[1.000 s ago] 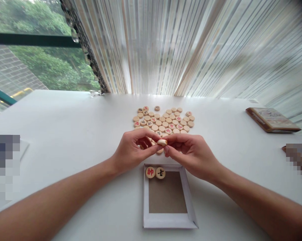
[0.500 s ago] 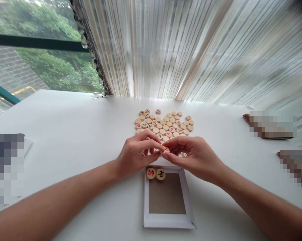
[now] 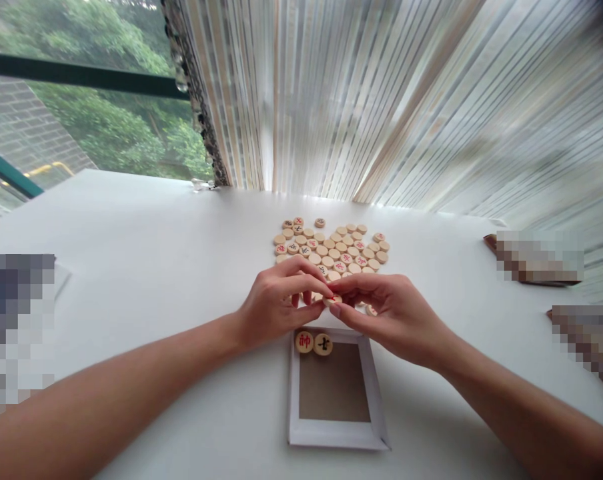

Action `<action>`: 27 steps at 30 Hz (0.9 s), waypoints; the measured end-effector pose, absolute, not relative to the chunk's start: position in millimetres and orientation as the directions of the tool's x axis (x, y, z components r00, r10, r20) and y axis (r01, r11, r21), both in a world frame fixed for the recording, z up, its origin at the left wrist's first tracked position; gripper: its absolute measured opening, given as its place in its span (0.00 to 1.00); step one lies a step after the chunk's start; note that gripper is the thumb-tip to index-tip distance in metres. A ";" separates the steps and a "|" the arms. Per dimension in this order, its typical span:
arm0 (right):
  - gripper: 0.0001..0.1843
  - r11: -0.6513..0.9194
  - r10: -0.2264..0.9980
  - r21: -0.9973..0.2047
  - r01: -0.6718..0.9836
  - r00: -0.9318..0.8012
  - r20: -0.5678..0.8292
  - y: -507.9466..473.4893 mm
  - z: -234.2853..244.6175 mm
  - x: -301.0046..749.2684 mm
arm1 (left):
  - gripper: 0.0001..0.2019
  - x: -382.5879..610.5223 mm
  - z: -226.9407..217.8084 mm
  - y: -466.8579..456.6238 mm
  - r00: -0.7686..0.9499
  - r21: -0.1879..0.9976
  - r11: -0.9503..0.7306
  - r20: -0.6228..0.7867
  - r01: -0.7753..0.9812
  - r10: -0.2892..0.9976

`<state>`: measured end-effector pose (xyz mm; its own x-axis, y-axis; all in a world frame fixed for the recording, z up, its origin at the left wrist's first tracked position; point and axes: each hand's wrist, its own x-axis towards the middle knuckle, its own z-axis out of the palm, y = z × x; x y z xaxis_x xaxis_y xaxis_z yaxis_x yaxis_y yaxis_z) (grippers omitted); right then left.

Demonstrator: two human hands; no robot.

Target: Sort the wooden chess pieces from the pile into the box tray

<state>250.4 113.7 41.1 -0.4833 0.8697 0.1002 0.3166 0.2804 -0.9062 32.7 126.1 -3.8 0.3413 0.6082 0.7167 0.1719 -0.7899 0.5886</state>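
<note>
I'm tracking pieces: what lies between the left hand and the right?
The head view shows a red-marked round piece, held between the left hand and right hand.

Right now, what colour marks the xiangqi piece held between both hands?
The xiangqi piece is marked in red, best seen in the head view.

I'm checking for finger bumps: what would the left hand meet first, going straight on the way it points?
The red-marked piece pinched at its fingertips, then seemingly the right hand just beyond, though exact depth is unclear.
</note>
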 end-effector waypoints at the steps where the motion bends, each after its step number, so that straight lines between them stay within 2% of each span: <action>1: 0.10 0.272 0.875 -0.904 0.330 -0.475 0.090 113.9 41.6 250.9 | 0.07 32.4 -3.9 125.9 0.345 0.587 -0.792 0.717 0.171 0.606; 8: 0.07 0.253 0.885 -0.883 0.396 -0.463 0.046 116.0 45.6 251.0 | 0.07 33.0 -4.9 124.3 0.392 0.578 -0.799 0.705 0.166 0.591; 16: 0.10 0.327 0.906 -0.826 0.459 -0.400 0.137 105.4 57.0 278.8 | 0.13 33.0 -1.6 126.9 0.323 0.696 -0.692 0.621 0.189 0.714; 21: 0.06 0.421 0.869 -0.752 0.507 -0.462 0.175 87.4 46.9 287.2 | 0.12 32.5 2.0 127.2 0.301 0.748 -0.629 0.562 0.214 0.771; 27: 0.06 0.558 0.787 -0.680 0.476 -0.563 0.251 71.3 27.0 277.5 | 0.11 32.6 0.9 127.7 0.319 0.743 -0.633 0.558 0.220 0.766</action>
